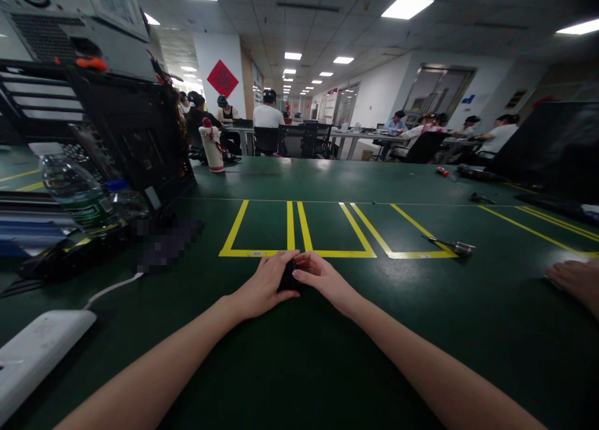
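A small black object (pixel 287 279) sits between my two hands on the green table, mostly covered by fingers, so its kind is hidden. My left hand (pixel 266 285) is wrapped round its left side, thumb low and fingers over the top. From the right, my right hand (pixel 330 283) pinches at the same object with thumb and fingertips. Just beyond my hands run yellow tape outlines (pixel 344 253) on the tabletop. To the right, a slim metal tool (pixel 452 246) lies across a tape corner.
At left stand an open computer case (pixel 135 130), a water bottle (pixel 77 190) and a white power strip (pixel 44 339) with its cable. Another person's hand (pixel 575 283) rests at the right edge. A white cylinder (pixel 213 146) stands at the far edge. People sit at desks beyond.
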`<action>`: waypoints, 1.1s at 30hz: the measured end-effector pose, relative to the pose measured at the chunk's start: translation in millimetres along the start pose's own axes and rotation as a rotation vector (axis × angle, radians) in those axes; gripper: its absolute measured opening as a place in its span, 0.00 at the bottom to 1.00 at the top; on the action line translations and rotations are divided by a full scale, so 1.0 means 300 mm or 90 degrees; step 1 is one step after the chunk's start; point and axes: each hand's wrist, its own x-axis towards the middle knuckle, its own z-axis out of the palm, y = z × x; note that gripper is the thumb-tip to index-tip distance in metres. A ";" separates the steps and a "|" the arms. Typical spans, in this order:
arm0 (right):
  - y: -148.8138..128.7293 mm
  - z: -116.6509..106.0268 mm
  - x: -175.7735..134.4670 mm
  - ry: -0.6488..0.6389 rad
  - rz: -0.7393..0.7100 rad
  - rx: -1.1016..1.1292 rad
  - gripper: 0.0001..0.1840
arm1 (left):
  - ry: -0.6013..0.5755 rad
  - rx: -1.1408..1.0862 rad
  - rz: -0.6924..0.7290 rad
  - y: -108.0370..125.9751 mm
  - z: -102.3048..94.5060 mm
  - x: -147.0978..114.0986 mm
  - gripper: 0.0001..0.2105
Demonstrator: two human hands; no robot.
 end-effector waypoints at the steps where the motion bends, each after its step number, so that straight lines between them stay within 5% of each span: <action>1: -0.002 -0.002 -0.001 -0.003 0.001 -0.003 0.17 | 0.009 -0.001 -0.004 -0.002 0.002 0.001 0.32; 9: -0.021 0.022 -0.025 0.001 -0.029 -0.040 0.14 | 0.035 -0.004 -0.029 -0.010 0.019 0.004 0.33; 21: -0.053 0.032 -0.021 0.025 0.001 -0.110 0.16 | -0.047 -0.032 -0.116 -0.027 0.010 -0.002 0.34; 33: -0.040 0.030 -0.001 0.015 0.006 -0.137 0.16 | -0.038 -0.016 -0.097 -0.040 0.013 -0.002 0.34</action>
